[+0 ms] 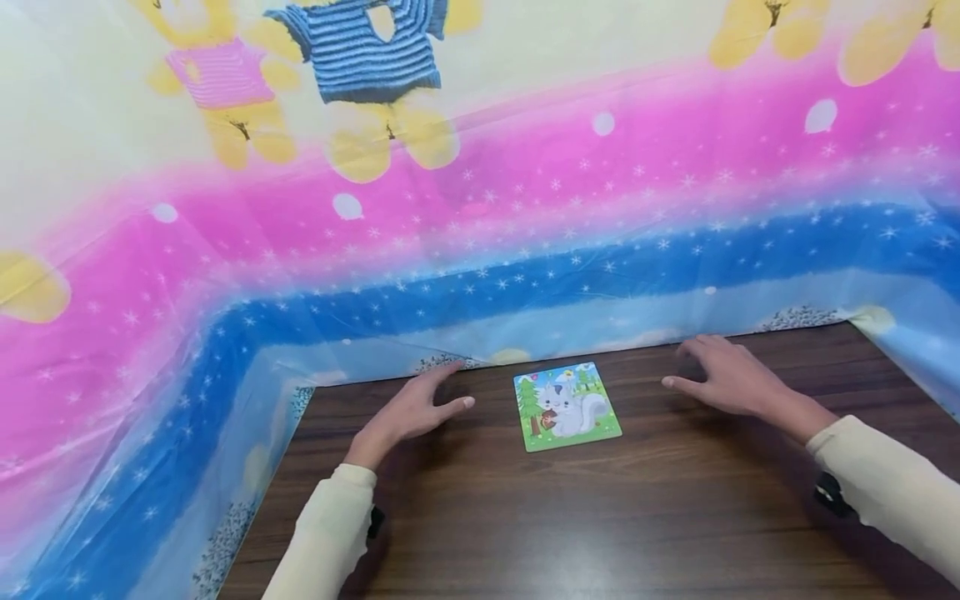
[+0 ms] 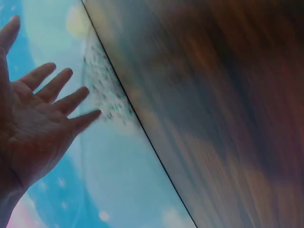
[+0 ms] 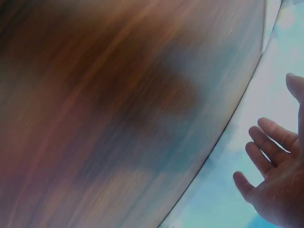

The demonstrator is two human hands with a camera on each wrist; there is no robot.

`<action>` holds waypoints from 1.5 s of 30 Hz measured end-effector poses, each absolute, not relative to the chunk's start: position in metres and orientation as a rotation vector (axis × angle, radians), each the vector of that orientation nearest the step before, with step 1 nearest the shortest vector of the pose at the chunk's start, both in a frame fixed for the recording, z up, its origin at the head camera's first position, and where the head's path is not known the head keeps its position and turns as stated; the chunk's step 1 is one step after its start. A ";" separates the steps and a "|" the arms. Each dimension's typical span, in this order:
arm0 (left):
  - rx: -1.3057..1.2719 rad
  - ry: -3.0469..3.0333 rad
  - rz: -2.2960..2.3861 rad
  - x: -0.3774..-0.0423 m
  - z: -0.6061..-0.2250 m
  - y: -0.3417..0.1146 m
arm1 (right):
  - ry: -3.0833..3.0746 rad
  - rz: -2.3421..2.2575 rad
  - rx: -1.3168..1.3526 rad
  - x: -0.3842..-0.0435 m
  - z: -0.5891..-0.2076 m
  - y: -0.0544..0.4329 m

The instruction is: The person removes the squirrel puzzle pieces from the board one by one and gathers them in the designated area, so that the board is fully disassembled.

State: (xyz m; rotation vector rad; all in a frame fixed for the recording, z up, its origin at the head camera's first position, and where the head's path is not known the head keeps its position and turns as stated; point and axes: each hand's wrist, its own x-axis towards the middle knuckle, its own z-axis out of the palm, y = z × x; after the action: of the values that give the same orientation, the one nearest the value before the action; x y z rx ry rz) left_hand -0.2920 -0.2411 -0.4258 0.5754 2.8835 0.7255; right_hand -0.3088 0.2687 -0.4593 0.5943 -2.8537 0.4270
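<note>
A square picture puzzle point(image 1: 567, 407) with a white squirrel among green trees lies flat near the table's back edge. To its left hovers my left hand point(image 1: 411, 408), apart from it, fingers spread and holding nothing. The left wrist view shows that hand point(image 2: 40, 118) with its palm visible and fingers extended. On the puzzle's other side is my right hand point(image 1: 731, 377), also apart from it, with relaxed fingers and nothing in them. In the right wrist view the right hand point(image 3: 278, 166) appears at the right edge, fingers slightly bent and separated.
The dark wooden table point(image 1: 540, 525) has a glossy surface. Behind it and along its sides hangs a pink and blue cloth point(image 1: 480, 217) printed with bears, balloons and snowflakes. Both forearms wear cream sleeves point(image 1: 322, 533) with dark straps near the wrists.
</note>
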 end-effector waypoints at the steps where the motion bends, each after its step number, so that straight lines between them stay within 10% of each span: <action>1: 0.583 2.872 0.724 -0.293 -0.428 -0.235 | -2.853 0.454 0.613 -0.309 -0.458 0.261; 45: 0.658 2.729 0.389 -0.311 -0.462 -0.160 | -3.161 0.580 0.806 -0.351 -0.464 0.135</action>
State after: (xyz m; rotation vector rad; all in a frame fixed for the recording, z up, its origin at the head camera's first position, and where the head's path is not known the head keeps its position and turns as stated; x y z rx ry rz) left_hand -0.3108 -0.1600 -0.4619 0.6576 2.7294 0.3890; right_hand -0.3508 0.1354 -0.4641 0.8060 -3.1614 0.5805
